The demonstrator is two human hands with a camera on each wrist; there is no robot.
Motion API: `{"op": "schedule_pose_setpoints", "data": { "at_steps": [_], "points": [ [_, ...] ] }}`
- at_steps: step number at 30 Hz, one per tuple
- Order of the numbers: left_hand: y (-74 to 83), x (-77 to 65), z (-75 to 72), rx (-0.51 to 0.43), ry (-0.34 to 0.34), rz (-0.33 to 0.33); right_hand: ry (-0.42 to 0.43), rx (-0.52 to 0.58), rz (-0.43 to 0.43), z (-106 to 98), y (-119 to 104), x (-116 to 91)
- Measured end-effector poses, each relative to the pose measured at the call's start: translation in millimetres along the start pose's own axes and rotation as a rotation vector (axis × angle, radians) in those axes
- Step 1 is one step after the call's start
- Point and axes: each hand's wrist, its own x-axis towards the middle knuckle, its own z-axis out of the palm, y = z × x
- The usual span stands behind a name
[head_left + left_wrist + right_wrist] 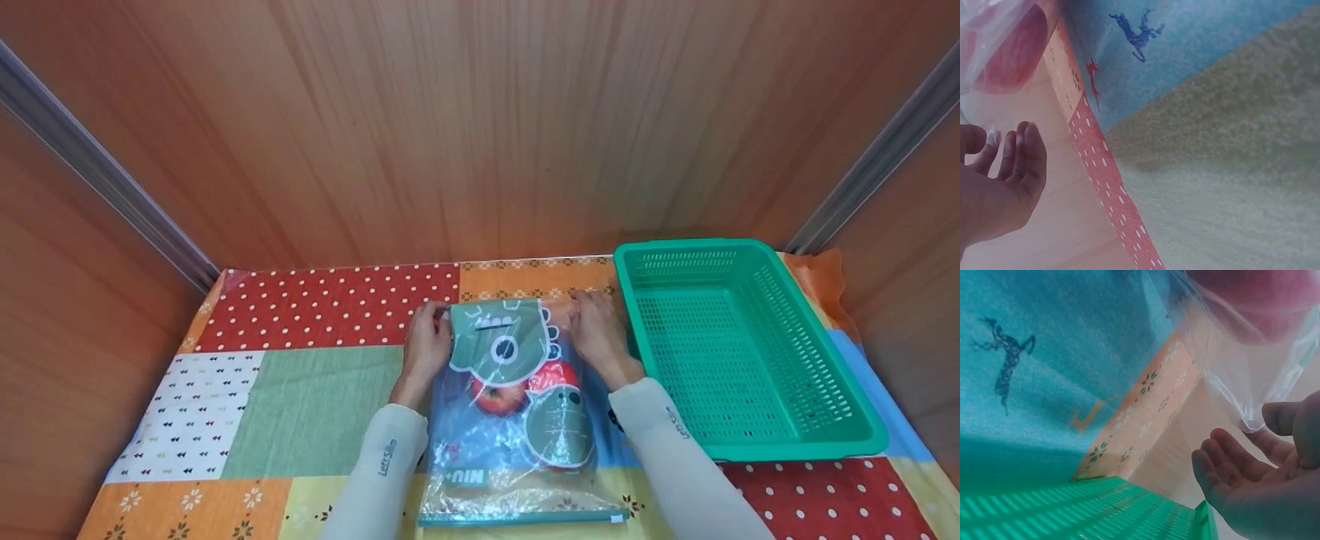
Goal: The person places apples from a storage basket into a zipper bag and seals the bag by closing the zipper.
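A clear plastic zip bag [480, 442] with green cartoon prints lies in front of me, its lettering upside down. Through the film show a red apple [495, 399] and, partly behind the print, another red apple [553, 373]. My left hand [427, 341] pinches the bag's far left corner. At the far right corner, my right hand [598, 334] holds the film between thumb and index finger, the other fingers loosely bent. The right wrist view shows the bag's corner [1244, 408] right at those fingertips. A green zip strip [517, 519] runs along the near edge.
A green perforated plastic basket [757, 450] stands to the right, close beside my right hand. A patchwork-patterned cloth [322, 412] covers the table. Wood-grain panels [450, 135] rise behind and on both sides.
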Motion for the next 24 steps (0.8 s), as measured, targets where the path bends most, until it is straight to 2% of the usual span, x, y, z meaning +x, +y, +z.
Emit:
{"op": "schedule_pose_setpoints", "data": {
  "at_steps": [7,11,16,21,24],
  "points": [
    [-1.0,-10.6,0.8,-0.001,-0.036,-0.014,-0.039,-0.05,-0.026,-2.9,-0.8,-11.0],
    [-0.9,-16.2,1.7,0.038,-0.074,-0.003,-0.047,-0.086,-0.027,-4.6,-0.9,-17.4],
    [0.9,-23.7,3.7,0.206,-0.083,0.052,-0.041,-0.168,-0.042,-5.1,-1.5,-24.7],
    [2.6,-28.5,5.3,0.401,-0.045,0.136,-0.014,-0.277,-0.073,-5.1,-2.2,-29.6],
    [1.7,-29.9,5.2,0.499,-0.021,0.188,0.001,-0.304,-0.086,-4.1,-2.2,-31.5]
  ]
}}
